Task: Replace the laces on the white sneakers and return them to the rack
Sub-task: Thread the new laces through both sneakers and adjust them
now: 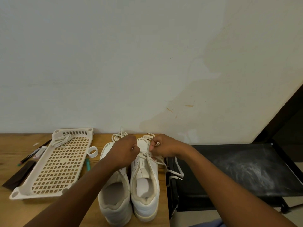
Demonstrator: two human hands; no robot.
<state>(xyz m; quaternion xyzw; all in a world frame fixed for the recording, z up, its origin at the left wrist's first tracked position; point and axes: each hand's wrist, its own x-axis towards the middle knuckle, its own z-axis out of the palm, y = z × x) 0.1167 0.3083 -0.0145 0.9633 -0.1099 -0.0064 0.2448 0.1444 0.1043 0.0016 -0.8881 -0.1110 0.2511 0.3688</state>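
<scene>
Right white leather sneaker (145,177): we are mid-lacing it, left hand (127,149) and right hand (161,147) each with grip pinching cream lace (148,157); cream perforated plastic rack (55,163) awaits.

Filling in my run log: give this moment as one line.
step: lacing right sneaker | left hand: pinching lace | right hand: pinching lace | left sneaker: beside | rack: holds lace bundle

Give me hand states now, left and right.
Left hand: fingers curled, pinching a lace over the right-side sneaker.
Right hand: fingers curled, pinching the lace on the same sneaker.
</scene>
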